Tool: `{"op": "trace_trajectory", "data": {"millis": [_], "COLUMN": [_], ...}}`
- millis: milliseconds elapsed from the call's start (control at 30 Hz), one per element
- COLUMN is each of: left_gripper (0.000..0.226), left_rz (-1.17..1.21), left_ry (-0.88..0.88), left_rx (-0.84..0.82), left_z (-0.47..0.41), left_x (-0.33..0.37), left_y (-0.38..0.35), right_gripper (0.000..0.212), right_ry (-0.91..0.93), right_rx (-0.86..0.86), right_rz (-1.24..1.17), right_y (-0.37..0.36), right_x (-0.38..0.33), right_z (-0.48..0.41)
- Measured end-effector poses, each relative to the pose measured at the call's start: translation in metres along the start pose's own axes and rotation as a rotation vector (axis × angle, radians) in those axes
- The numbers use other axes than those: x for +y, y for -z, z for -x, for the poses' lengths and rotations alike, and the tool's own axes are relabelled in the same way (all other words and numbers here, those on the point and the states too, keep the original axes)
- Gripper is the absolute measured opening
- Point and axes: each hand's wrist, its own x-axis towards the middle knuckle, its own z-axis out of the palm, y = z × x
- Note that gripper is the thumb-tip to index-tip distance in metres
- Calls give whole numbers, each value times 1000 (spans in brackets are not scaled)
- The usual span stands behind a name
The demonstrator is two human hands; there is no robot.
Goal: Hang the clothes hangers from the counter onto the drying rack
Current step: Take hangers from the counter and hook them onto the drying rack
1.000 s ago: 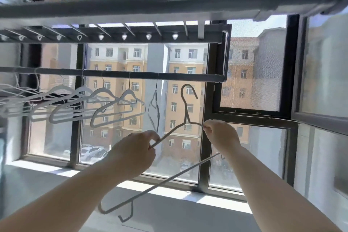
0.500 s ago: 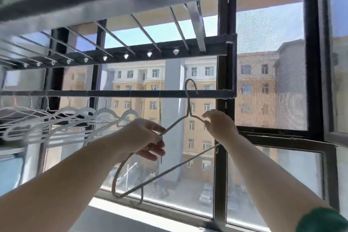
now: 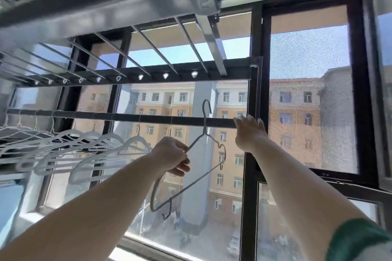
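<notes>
My left hand point(image 3: 172, 155) pinches the left shoulder of a thin grey wire hanger point(image 3: 205, 131). Its hook reaches just above the dark rail point(image 3: 148, 117) of the drying rack, in front of it; I cannot tell whether it hangs on the rail. My right hand point(image 3: 249, 131) is off the hanger and rests on the right end of that rail, fingers up against it. Several white hangers point(image 3: 84, 146) hang from the rail further left.
A thick grey bar of the rack point(image 3: 106, 0) runs overhead, with thin cross rods point(image 3: 152, 46) below it. Black window frames point(image 3: 253, 154) and a mesh screen point(image 3: 307, 112) stand behind the rail. The light windowsill point(image 3: 135, 248) lies below.
My right hand let go of the hanger's right shoulder and rose to the rail's right end. My left hand lifted the hanger, bringing its hook up to the rail.
</notes>
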Motion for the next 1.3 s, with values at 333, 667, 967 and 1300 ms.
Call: {"op": "trace_trajectory", "data": {"millis": [333, 667, 967, 1300], "left_gripper": [28, 29, 30, 27], "left_rz": [-14, -22, -27, -329], "left_ry": [45, 87, 64, -85], "left_rx": [28, 26, 7, 73], "left_z": [-31, -31, -26, -20], "left_x": [-14, -23, -24, -24], "left_y": [-17, -29, -34, -37], "right_gripper": [66, 64, 59, 58], "right_ry": [55, 71, 62, 22], "right_rx": [1, -27, -29, -14], "right_rz": [-28, -41, -36, -114], "right_y": [-10, -5, -3, -3], "right_x": [5, 8, 13, 16], "right_z": [-10, -4, 2, 12]}}
